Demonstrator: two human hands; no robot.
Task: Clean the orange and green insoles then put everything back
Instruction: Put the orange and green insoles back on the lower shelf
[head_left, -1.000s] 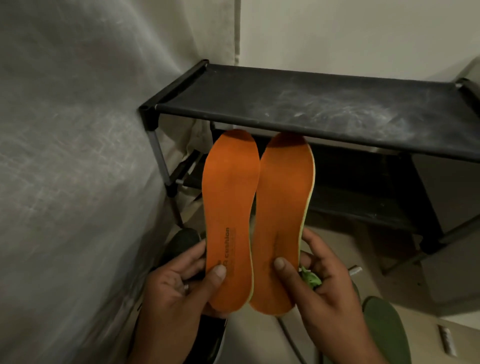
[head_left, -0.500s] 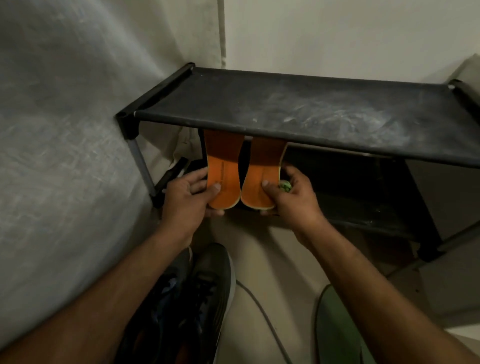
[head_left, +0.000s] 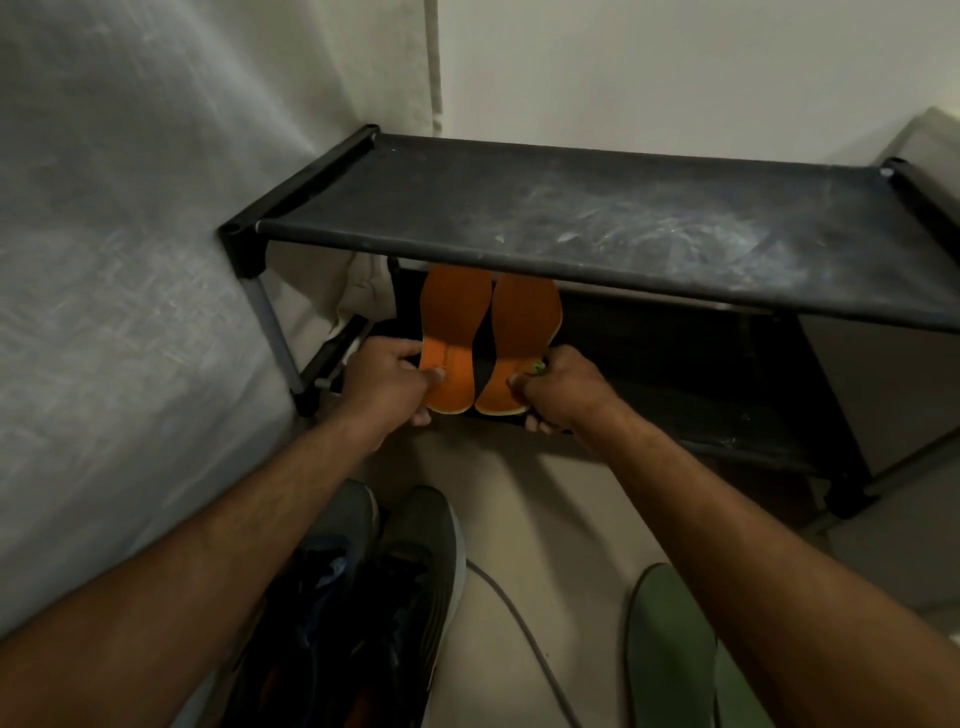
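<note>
Two orange insoles lie side by side on the lower shelf of a black shoe rack (head_left: 597, 291), toes pointing under the top shelf. My left hand (head_left: 389, 376) pinches the heel of the left orange insole (head_left: 453, 332), thumb on top. My right hand (head_left: 558, 387) grips the heel of the right orange insole (head_left: 524, 332) and also holds a small bright green scrap (head_left: 538, 367) between its fingers. A green insole (head_left: 670, 649) lies on the floor at the lower right, partly hidden by my right forearm.
A pair of dark grey sneakers (head_left: 395, 587) stands on the floor between my arms. A thin cable (head_left: 524, 623) runs across the beige floor. The rack's dusty top shelf (head_left: 623, 228) overhangs the insoles. A grey fabric surface (head_left: 114, 291) fills the left.
Both hands carried the orange insoles from in front of me forward and down into the rack's lower shelf. The insoles now lie flatter, heels slightly apart.
</note>
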